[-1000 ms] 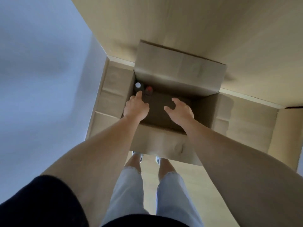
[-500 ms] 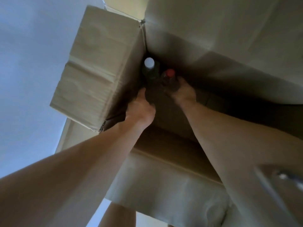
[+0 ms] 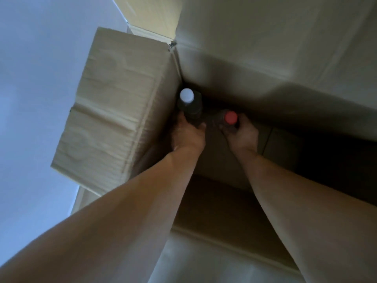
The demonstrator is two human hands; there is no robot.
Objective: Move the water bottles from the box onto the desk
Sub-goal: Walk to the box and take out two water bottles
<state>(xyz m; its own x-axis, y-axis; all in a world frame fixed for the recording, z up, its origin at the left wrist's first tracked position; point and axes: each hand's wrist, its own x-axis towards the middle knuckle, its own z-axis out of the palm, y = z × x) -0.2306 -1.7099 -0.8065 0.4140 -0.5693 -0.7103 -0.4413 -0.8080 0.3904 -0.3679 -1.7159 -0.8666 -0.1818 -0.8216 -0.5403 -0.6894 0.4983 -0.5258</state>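
Two bottles stand in the far left corner of an open cardboard box (image 3: 114,111). The white-capped bottle (image 3: 188,103) is dark-bodied and upright against the left wall. My left hand (image 3: 187,131) is wrapped around its lower body. Just to the right stands the red-capped bottle (image 3: 228,118), and my right hand (image 3: 240,133) grips it below the cap. Both forearms reach down into the box. The bottles' lower parts are hidden in shadow.
The box's left flap folds outward and its far flap (image 3: 275,37) stands up behind the bottles. The near flap (image 3: 214,262) lies under my arms. A pale wall (image 3: 40,78) is on the left. The right side of the box's inside is dark.
My head has come closer over the box. Both hands went down to the corner and closed on the bottles, the left on the white-capped one, the right on the red-capped one.
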